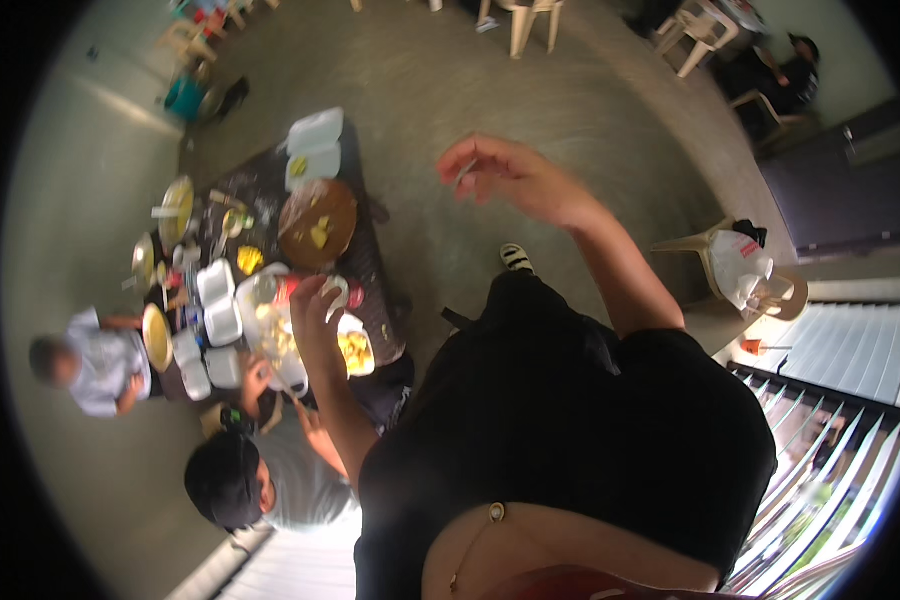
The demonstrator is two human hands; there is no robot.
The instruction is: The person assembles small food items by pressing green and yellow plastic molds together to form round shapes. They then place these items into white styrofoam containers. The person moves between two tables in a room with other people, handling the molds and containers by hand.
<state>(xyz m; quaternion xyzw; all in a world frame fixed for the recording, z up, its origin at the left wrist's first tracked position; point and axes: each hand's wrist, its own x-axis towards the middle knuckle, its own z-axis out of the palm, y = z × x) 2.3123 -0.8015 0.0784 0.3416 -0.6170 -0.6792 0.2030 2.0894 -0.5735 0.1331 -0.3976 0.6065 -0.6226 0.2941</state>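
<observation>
My left hand (317, 308) is raised over the near right side of the dark table (375, 265), its fingers bent. A small whitish thing shows at its fingertips, too blurred to name. Below it on the table are a red-labelled item (355, 295) and a white foam box (370, 358) with yellow-orange pieces of food. My right hand (510, 178) hangs in the air right of the table, over the floor. Its fingers curl inward, and a small pale thing shows between them; its kind is unclear.
A round brown board (317, 222) with yellow pieces and several open white foam boxes (218, 300) cover the table. A person in a black cap (225, 480) works at its near side. Another person (100, 365) stands at left. A plastic chair with a white bag (740, 268) stands at right.
</observation>
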